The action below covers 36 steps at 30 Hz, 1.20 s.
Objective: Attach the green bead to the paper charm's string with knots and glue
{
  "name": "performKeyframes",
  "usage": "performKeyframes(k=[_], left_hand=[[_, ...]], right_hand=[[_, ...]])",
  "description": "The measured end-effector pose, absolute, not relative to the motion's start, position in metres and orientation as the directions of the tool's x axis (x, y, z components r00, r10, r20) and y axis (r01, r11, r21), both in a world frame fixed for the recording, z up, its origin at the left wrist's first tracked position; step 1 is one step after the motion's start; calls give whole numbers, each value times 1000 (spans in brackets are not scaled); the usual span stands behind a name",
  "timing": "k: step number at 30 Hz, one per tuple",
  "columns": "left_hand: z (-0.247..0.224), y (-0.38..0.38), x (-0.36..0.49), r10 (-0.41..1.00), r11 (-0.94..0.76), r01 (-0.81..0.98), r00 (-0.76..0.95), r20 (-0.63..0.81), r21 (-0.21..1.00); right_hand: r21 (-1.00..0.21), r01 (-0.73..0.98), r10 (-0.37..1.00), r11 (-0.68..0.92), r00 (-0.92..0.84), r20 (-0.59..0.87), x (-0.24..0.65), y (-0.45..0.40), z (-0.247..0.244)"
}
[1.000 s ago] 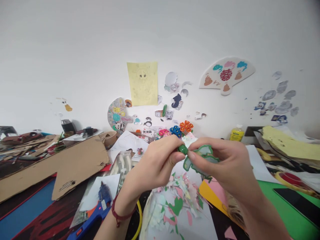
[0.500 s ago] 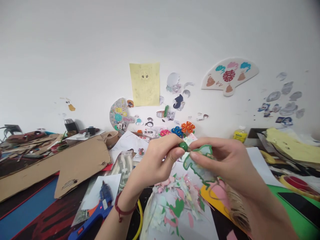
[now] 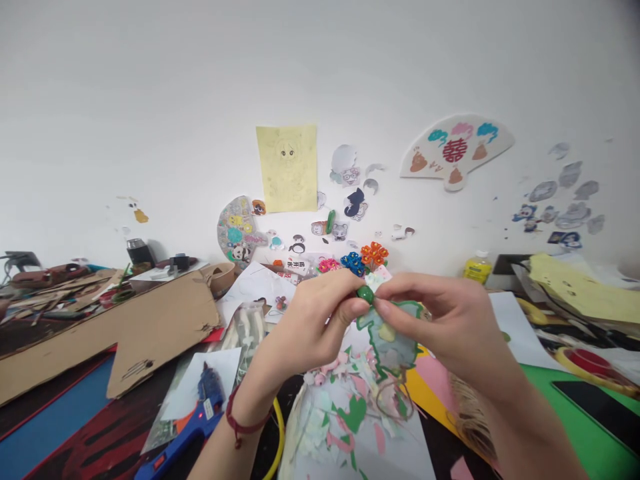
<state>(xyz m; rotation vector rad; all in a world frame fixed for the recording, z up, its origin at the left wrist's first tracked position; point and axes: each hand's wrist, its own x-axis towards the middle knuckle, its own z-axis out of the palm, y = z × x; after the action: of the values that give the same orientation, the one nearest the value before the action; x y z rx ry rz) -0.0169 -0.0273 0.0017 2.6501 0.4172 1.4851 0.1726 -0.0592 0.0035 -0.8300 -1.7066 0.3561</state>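
Observation:
Near the middle of the view, my left hand [image 3: 320, 320] pinches a small shiny green bead [image 3: 365, 294] between thumb and forefinger. My right hand [image 3: 440, 313] is closed right beside it, thumb and forefinger pressed together at the bead's right side; what lies between these fingertips is too small to make out. Below the right fingers hangs a pale blue-green piece [image 3: 393, 343] with a dark green wavy outline, and a thin cord loop dangles under it. White paper [image 3: 395, 460] strewn with pink and green scraps lies beneath the hands.
A blue glue gun [image 3: 203, 417] rests at lower left, beside cut cardboard [image 3: 170, 327]. Flowers in orange [image 3: 374, 255] and blue stand behind the hands. At right are a black phone [image 3: 600, 413] on green sheet, a twine bundle and a yellow bottle [image 3: 477, 268].
The green-outlined piece has turned and now hangs lower, with more of its face showing. Its cord loop has swung left. My right fingertips have moved slightly left, closer to the bead.

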Motion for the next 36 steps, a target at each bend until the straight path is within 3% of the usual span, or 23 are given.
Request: performKeyframes(k=[8,14,18,28,36], left_hand=[[0,-27,-19,265,-962,200,539,799,184],[3,-28,-22,311,-951,166,490,815,262],[4,-28,-23,343,-939,179,490,801,292],[4,-29,-22,309,-951,183,488,816,251],[6,-29,-23,287,-956,197,495,820,216]], right_hand=[[-582,358,657,730,-134,742,171,-61,4],[-668,264,715,695,-157,682,172,-59,5],[-694,297,751,656,-162,640,176,-62,5],[-639,410,731,651,-113,673,175,-65,6],[-668,330,740,667,-190,645,171,-63,6]])
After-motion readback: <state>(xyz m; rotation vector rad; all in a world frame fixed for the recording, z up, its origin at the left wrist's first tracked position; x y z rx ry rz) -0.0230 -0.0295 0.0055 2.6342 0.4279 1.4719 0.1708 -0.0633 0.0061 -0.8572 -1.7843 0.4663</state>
